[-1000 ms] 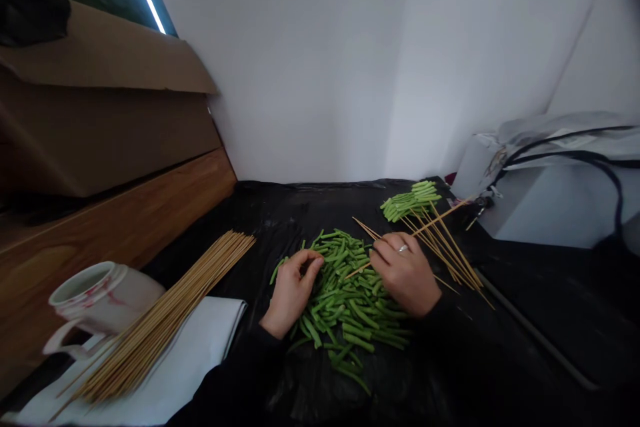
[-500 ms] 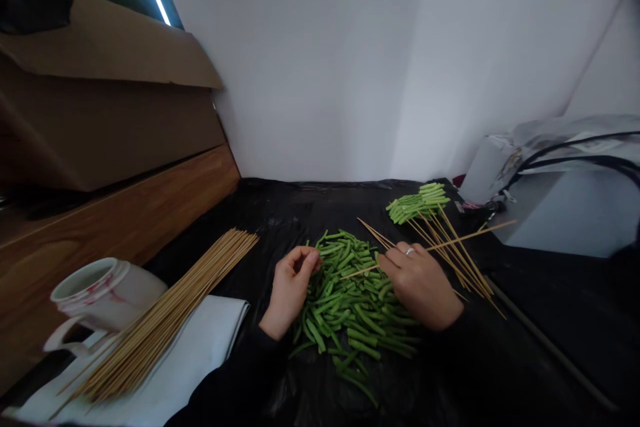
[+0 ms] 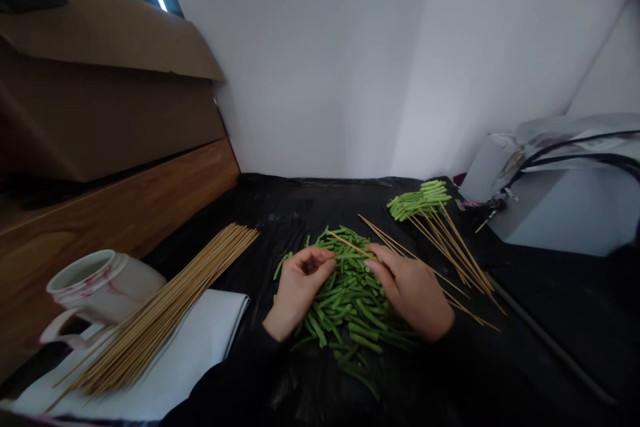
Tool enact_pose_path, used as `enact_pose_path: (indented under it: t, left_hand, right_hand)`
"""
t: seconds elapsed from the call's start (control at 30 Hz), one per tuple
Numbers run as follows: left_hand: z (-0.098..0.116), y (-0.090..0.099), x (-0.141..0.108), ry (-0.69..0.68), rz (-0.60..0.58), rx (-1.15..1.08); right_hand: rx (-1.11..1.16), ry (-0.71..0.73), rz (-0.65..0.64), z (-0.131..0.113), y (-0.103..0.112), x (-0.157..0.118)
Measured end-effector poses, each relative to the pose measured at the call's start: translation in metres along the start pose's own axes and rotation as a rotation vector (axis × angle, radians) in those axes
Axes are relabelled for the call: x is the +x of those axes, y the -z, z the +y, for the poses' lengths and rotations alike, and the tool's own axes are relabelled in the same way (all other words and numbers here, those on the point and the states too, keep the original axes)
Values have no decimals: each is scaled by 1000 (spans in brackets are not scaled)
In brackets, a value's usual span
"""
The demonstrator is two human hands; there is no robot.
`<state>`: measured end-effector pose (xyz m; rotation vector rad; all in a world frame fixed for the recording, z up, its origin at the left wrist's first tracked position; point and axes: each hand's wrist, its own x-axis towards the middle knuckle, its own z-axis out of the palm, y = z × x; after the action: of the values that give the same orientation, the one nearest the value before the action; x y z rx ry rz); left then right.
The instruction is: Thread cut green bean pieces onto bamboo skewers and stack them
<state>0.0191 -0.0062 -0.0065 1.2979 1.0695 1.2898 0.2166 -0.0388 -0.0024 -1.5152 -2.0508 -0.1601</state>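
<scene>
A loose heap of cut green beans [image 3: 345,307] lies on the black plastic sheet, below and between both hands. My left hand [image 3: 303,287] has thumb and fingertips pinched together at the heap's left side, at one end of a green bean piece [image 3: 350,256]. Opposite it, my right hand [image 3: 414,288] grips a thin bamboo skewer [image 3: 347,242] between thumb and fingers. One end of that skewer points up and left over the heap; its other end seems to come out behind the hand. The right fingertips also sit close to the bean piece, and contact is hard to make out.
Skewered green beans [image 3: 420,200] lie in a row at the back right, their sticks [image 3: 465,250] pointing toward me. At left, a bundle of skewers [image 3: 170,310] rests on a white cloth [image 3: 215,320] beside a mug [image 3: 105,287]. A cardboard box [image 3: 125,107] stands behind.
My right hand has turned the skewer so its tip now points up and left. My left hand has moved slightly right, and a bean piece now shows between the hands.
</scene>
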Motion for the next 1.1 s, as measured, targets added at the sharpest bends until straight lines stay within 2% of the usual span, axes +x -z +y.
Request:
enact_pose_path:
  t: [0.23,0.33,0.47,0.53,0.63,0.73,0.83,0.9,1.1]
  left_hand:
    - [1,-4,-5,-50,-90,-10]
    - [2,-3,-8,-139,-98,147]
    - [-1,-1,-11,-317,-175,355]
    - [-3,0,-11,-346,-190,399]
    - [-5,2,-7,-269,-104,353]
    - [-4,6,0,-79,-17,141]
    - [-2,11,5,103,-16,-164]
    - [-1,14,6,177,-21,-326]
    - [-1,17,6,280,-29,-486]
  right_hand:
    - [85,55,-49,-11,-2,-2]
    - [83,95,-27,-13,-4,-5]
    - [63,129,5,-19,-4,-8]
    - [65,129,31,-20,-2,-8]
    - [32,96,62,-18,0,-7]
    - [-17,86,63,-16,-1,-7]
    - [-32,120,91,-16,-5,-8]
    - [-42,137,108,-17,-7,-9]
    - [-70,139,67,-19,-6,-11]
